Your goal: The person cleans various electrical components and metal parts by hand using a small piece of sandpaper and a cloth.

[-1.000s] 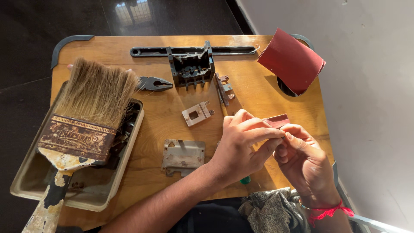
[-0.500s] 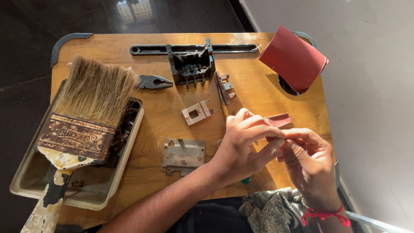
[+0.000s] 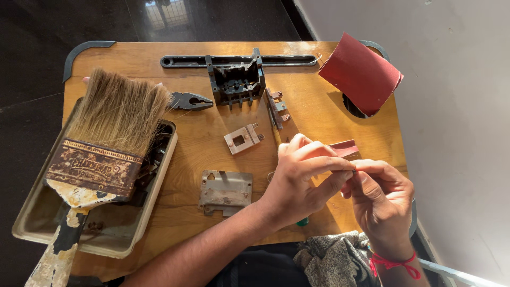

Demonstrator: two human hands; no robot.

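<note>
Closest to the person, the left hand (image 3: pixel 297 178) and right hand (image 3: pixel 380 194) meet over the wooden table (image 3: pixel 319 122), fingers pinched together around a small strip of dark red sandpaper (image 3: pixel 344 148); whatever else they grip is hidden. Just left lies a flat grey metal plate (image 3: pixel 226 192). Further left, a wide worn paintbrush (image 3: pixel 103 154) rests across a shallow cream tray (image 3: pixel 32 223). At the far edge sits a folded red sandpaper sheet (image 3: pixel 361 72).
</note>
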